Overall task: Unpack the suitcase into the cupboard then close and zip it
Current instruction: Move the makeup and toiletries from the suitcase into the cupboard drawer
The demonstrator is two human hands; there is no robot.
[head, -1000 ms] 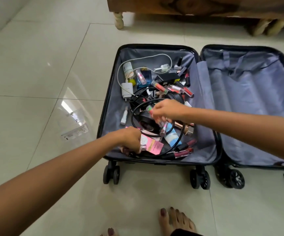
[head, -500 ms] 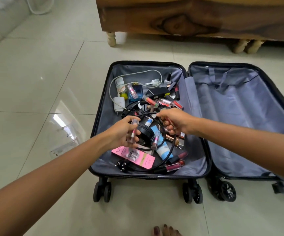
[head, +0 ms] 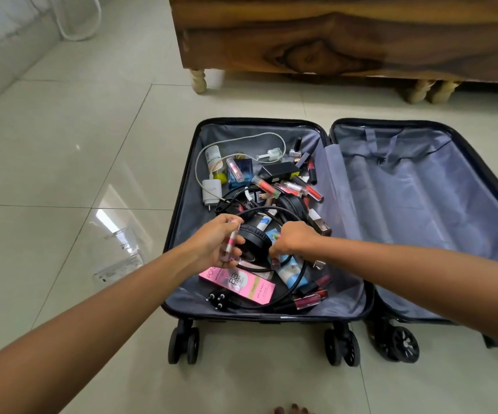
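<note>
Both of your arms extend forward and down over the suitcase [head: 182,228], which lies open flat on the tiled floor [head: 62,174] with its wheels toward you. Your left hand [head: 216,243] is positioned over the near-left part of the filled left half. Its fingers are curled around a small clear tube with pink contents [head: 229,245], held roughly upright between thumb and fingertips. The left forearm runs diagonally from the near-left corner of the view up to the wrist.

Your right hand [head: 294,239] is positioned just right of the left hand, palm down, wrist slightly bent. Its fingers point down and are bunched together into the pile, pinching at small items beside the black headphones [head: 253,242]; which item they hold cannot be told. The right forearm enters from the right edge and crosses the hinge line between the two halves.

Contents of the left half: a pink BB cream box [head: 238,282] near your left hand, a black cable [head: 298,279] looped around the headphones with its plug [head: 216,298] at the near edge, a white charger [head: 211,189] with its white cord at the far left, a blue tube [head: 294,273], and lip gloss tubes [head: 286,188] scattered across the middle and near-right. The right half [head: 420,204] shows only grey lining. A wooden cupboard [head: 331,40] on turned legs stands beyond the suitcase.
</note>
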